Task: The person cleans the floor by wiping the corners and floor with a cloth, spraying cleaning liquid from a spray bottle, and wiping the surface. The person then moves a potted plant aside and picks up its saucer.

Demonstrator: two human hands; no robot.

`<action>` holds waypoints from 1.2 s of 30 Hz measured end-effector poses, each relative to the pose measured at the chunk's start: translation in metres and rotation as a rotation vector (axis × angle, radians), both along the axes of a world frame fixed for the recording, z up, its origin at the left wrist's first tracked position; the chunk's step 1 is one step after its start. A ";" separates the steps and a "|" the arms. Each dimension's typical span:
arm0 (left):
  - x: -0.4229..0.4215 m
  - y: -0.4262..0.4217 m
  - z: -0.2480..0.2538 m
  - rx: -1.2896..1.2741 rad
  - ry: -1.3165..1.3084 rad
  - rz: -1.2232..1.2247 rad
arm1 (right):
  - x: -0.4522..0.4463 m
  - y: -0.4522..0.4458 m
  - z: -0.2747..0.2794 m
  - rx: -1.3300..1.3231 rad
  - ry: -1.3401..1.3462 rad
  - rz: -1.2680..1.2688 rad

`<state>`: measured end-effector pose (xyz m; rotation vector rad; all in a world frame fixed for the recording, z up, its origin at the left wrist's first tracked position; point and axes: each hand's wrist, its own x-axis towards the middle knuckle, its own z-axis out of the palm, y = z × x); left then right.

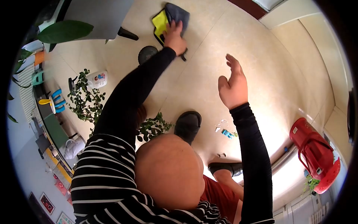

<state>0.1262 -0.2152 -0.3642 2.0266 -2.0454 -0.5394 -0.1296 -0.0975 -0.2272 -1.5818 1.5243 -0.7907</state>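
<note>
My left hand point(175, 39) lies with fingers spread over a grey and yellow-green cloth point(178, 12) on the tiled floor. The cloth looks partly folded, its yellow side showing at the left. My right hand point(234, 86) hangs over the floor, thumb apart from the stretched fingers, with nothing in it. Beside my left wrist is a dark round object point(148, 55), partly covered by my sleeve. A small blue object point(227, 134) and white fragments lie on the floor below my right hand.
Leafy plants point(87, 100) and a white bottle point(97, 79) stand at the left. A grey-topped piece of furniture point(93, 15) fills the upper left. A red thermos flask point(311, 145) is at the right. My dark shoe point(188, 125) rests on the floor.
</note>
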 end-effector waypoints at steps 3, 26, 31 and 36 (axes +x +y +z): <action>-0.045 0.052 0.009 0.054 0.021 -0.048 | -0.011 0.017 -0.010 0.044 -0.052 -0.083; -0.072 -0.053 0.121 -0.706 0.330 0.051 | -0.052 -0.038 0.011 -0.152 0.010 -0.165; 0.046 -0.159 0.011 -0.355 -0.050 0.110 | -0.025 -0.094 -0.027 -0.074 0.508 0.185; 0.056 -0.195 -0.011 -0.140 -0.247 0.244 | -0.021 -0.132 -0.058 0.193 0.799 0.353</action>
